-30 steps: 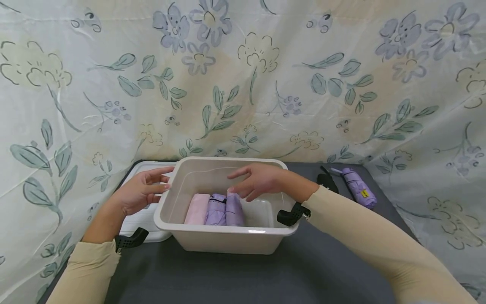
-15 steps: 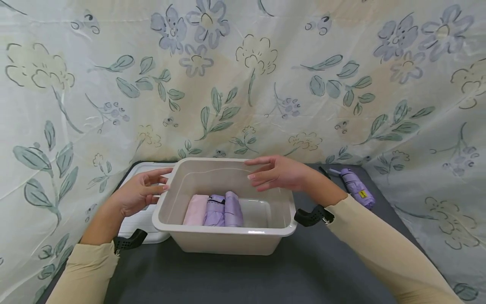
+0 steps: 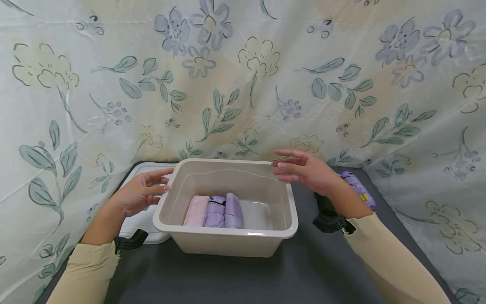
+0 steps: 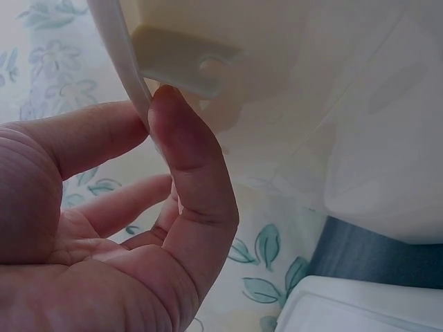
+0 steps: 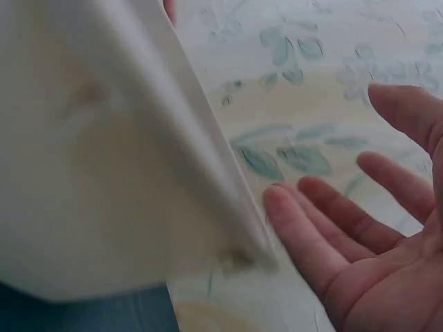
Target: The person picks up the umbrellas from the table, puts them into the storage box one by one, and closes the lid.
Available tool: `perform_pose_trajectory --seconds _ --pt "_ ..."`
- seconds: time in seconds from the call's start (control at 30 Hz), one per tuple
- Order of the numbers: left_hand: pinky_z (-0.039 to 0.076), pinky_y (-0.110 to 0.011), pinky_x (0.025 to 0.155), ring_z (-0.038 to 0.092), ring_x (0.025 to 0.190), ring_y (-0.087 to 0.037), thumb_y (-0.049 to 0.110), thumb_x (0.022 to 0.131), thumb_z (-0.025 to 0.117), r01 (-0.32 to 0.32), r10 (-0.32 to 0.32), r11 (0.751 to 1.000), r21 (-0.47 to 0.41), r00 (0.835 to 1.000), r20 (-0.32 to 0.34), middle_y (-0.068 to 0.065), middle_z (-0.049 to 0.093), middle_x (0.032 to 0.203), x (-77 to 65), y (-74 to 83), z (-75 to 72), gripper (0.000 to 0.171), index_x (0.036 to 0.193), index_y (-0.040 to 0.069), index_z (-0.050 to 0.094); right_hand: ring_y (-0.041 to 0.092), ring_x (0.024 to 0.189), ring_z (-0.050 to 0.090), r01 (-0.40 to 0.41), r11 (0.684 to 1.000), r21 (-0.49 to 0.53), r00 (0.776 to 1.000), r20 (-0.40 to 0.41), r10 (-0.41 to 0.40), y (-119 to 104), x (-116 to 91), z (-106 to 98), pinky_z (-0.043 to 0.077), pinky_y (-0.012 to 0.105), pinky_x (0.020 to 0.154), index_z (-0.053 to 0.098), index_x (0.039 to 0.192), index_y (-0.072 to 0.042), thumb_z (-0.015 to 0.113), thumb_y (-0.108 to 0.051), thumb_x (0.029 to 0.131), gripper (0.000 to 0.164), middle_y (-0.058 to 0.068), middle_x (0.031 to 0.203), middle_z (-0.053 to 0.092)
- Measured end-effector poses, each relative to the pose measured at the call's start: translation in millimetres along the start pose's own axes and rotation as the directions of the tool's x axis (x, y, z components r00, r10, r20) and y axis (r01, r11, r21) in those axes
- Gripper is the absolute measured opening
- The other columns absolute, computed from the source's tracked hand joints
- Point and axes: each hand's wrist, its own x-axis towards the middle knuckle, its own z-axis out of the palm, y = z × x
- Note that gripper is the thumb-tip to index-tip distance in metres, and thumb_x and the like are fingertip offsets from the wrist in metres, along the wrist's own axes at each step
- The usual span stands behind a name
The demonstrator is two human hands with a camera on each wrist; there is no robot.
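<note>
A cream plastic bin [image 3: 228, 245] stands upright on the dark table. In its left half sit a pink rolled bundle [image 3: 195, 211] and two purple bundles; the middle purple bundle [image 3: 215, 212] has a dark strap and looks like a folded umbrella, with another purple bundle [image 3: 233, 211] at its right. My left hand [image 3: 136, 194] pinches the bin's left rim between thumb and finger, seen closely in the left wrist view. Beside the back right corner of the bin is my right hand [image 3: 311, 173], fingers spread and holding nothing; whether a fingertip touches the rim I cannot tell.
A white lid [image 3: 142, 226] lies left of the bin, partly behind it. A purple folded umbrella [image 3: 357, 188] with a yellow tag lies at the far right, partly hidden by my right arm. A floral curtain [image 3: 243, 84] hangs behind the table.
My right hand has moved right, from above the purple bundles to the bin's back right corner, and its fingers have spread. My left hand stays at the left rim.
</note>
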Motion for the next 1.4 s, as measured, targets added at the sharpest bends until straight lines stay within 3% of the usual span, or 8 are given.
perform_pose_trajectory --seconds 0.27,0.53,0.8,0.93,1.07,1.17,1.27,1.4 --pt "0.062 -0.029 0.084 0.069 0.098 -0.009 0.011 0.101 0.064 -0.005 0.005 1.0 0.007 1.0 0.01 -0.001 0.061 0.115 -0.4 1.6 0.3 0.072 0.161 0.002 0.025 0.019 0.11 0.074 0.153 0.98 -0.125 0.961 -0.212 -0.177 25.5 -18.8 -31.8 0.059 0.034 0.093 0.054 0.147 -0.009 0.066 -0.025 0.101 0.05 -0.002 0.126 0.072" --pt "0.062 -0.03 0.084 0.069 0.099 -0.01 0.012 0.101 0.064 0.0 0.0 1.0 0.029 1.0 -0.009 -0.002 0.06 0.117 1.4 -0.8 0.4 0.07 0.161 0.004 0.029 0.01 0.106 0.074 0.164 0.977 -0.134 0.927 -0.319 -0.199 51.1 -36.0 -68.1 0.06 0.026 0.09 0.055 0.146 -0.007 0.062 -0.025 0.103 0.047 -0.008 0.117 0.074" --pt "0.062 -0.03 0.084 0.069 0.099 -0.01 0.013 0.101 0.065 0.003 -0.002 1.0 0.031 1.0 -0.015 -0.001 0.061 0.116 1.6 -0.9 -0.6 0.07 0.16 0.005 0.03 0.006 0.094 0.076 0.235 0.967 -0.1 0.845 -0.47 -0.254 92.1 -47.0 -117.1 0.06 0.019 0.08 0.061 0.137 -0.004 0.065 -0.016 0.101 0.038 -0.01 0.108 0.077" --pt "0.062 -0.03 0.084 0.069 0.099 -0.01 0.012 0.101 0.065 0.001 -0.001 1.0 0.026 1.0 -0.016 -0.001 0.061 0.116 1.8 -0.9 -1.0 0.07 0.16 0.005 0.03 -0.002 0.09 0.073 0.126 0.967 -0.222 0.807 -0.544 -0.23 103.0 -51.6 -133.3 0.058 0.014 0.078 0.061 0.138 -0.007 0.067 -0.027 0.1 0.044 -0.02 0.104 0.074" --pt "0.062 -0.03 0.084 0.069 0.1 -0.01 0.011 0.1 0.065 0.002 -0.001 1.0 0.022 1.0 -0.016 -0.002 0.061 0.116 2.0 -0.5 -1.1 0.07 0.161 0.005 0.03 -0.009 0.089 0.068 -0.051 0.934 -0.353 0.776 -0.602 -0.185 111.6 -57.2 -147.5 0.054 0.009 0.077 0.06 0.141 -0.011 0.065 -0.04 0.099 0.051 -0.034 0.1 0.065" --pt "0.062 -0.03 0.085 0.07 0.1 -0.01 0.011 0.1 0.066 0.004 -0.004 1.0 0.018 1.0 -0.018 -0.001 0.061 0.116 2.2 -0.7 -1.5 0.07 0.161 0.005 0.03 -0.011 0.089 0.063 -0.141 0.912 -0.385 0.763 -0.629 -0.147 118.5 -61.1 -157.1 0.051 0.008 0.075 0.059 0.143 -0.013 0.064 -0.046 0.099 0.056 -0.033 0.103 0.062" --pt "0.062 -0.03 0.085 0.07 0.1 -0.01 0.011 0.1 0.066 0.005 -0.004 1.0 0.016 1.0 -0.019 -0.001 0.062 0.115 2.5 -1.0 -1.7 0.07 0.161 0.005 0.03 -0.005 0.099 0.06 -0.242 0.879 -0.411 0.744 -0.66 -0.104 126.0 -62.7 -163.7 0.048 0.011 0.076 0.056 0.147 -0.014 0.061 -0.055 0.098 0.064 -0.013 0.12 0.068" --pt "0.062 -0.03 0.086 0.069 0.101 -0.01 0.012 0.1 0.066 0.004 -0.004 1.0 0.019 1.0 -0.014 0.0 0.062 0.116 3.2 -2.5 -2.0 0.071 0.161 0.005 0.03 0.029 0.125 0.059 -0.351 0.827 -0.44 0.719 -0.692 -0.064 139.0 -63.3 -171.2 0.054 0.038 0.089 0.05 0.151 -0.011 0.056 -0.06 0.098 0.073 0.019 0.146 0.058"
